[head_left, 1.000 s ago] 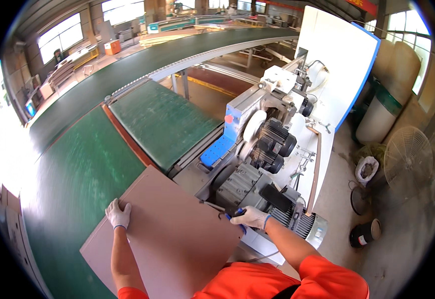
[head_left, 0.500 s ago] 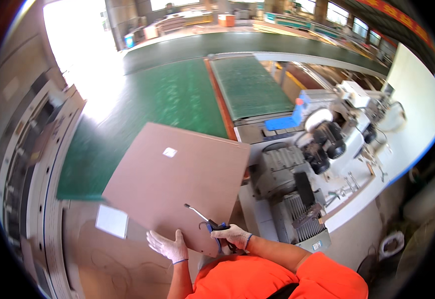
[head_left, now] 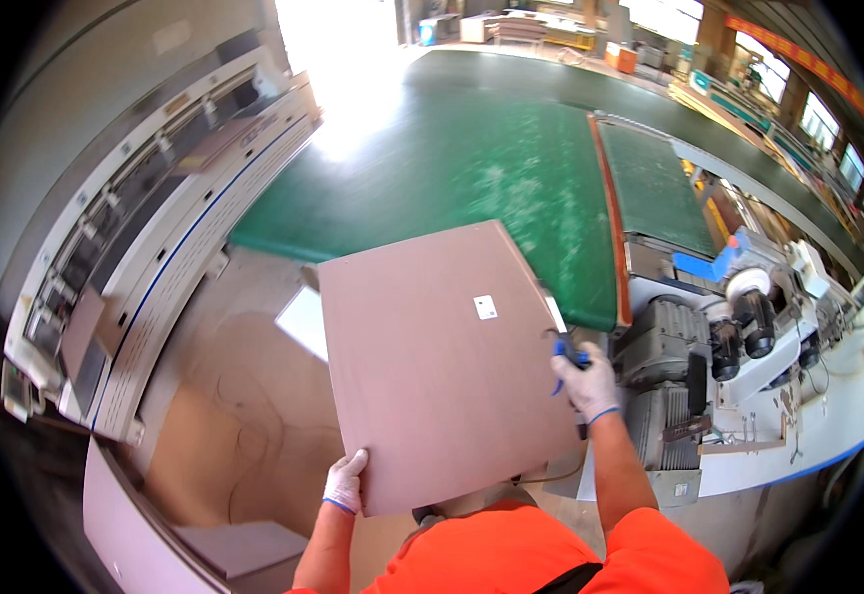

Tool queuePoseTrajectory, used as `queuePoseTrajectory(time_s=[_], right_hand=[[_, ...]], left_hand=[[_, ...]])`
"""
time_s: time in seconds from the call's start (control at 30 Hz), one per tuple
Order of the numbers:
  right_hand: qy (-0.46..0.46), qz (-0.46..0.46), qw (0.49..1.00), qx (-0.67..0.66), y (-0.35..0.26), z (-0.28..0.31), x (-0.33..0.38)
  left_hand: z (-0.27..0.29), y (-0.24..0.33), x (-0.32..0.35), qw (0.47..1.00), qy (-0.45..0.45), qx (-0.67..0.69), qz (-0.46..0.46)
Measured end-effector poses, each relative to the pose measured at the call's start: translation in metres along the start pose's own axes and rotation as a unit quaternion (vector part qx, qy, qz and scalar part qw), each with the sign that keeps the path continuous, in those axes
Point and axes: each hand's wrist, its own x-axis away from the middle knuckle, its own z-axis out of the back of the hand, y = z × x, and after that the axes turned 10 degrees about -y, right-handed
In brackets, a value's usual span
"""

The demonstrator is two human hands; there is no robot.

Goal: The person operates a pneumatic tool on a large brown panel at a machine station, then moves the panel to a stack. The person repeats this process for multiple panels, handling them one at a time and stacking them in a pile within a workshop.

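Observation:
A flat mauve-brown panel (head_left: pixel 422 366) with a small white label (head_left: pixel 485 307) is held tilted in front of my body. My gloved left hand (head_left: pixel 344 481) grips its near left corner, thumb on the top face and fingers hidden beneath. By the panel's right edge, my gloved right hand (head_left: pixel 591 384) is closed around a blue and black air blow gun (head_left: pixel 568 351). The gun's nozzle points away from me along that edge. Whether the right hand also touches the panel, I cannot tell.
Beyond the panel spreads a wide green conveyor belt (head_left: pixel 432 178). A grey machine with motors (head_left: pixel 661 342) stands close on the right, with wrenches near it. Leftward runs a long white machine (head_left: pixel 179 252). More panels (head_left: pixel 135 525) stand at lower left; a white sheet (head_left: pixel 305 322) lies beyond the panel.
My view has swung left and the panel has turned. My left hand went from spread at the near edge to gripping the corner. The blow gun moved from over the panel to its right edge.

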Motion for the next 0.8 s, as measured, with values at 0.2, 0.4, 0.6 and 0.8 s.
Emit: queuePoseTrajectory(time_s=[0.2,0.4,0.6,0.8], right_hand=[[-0.208,-0.173,0.893,-0.359,0.048,-0.084,0.041],[-0.306,-0.140,0.886,-0.319,-0.027,-0.202,0.038],[-0.568,-0.012,0.768,-0.295,-0.181,-0.312,0.114],[-0.706,0.050,0.679,-0.196,-0.279,-0.396,0.247]], left_hand=[[0.096,0.024,0.113,0.995,0.089,-0.036,0.000],[0.139,0.031,0.228,0.962,0.267,-0.052,-0.039],[0.160,-0.085,0.370,0.853,0.516,0.062,-0.047],[0.154,-0.198,0.466,0.732,0.643,0.194,-0.118]])
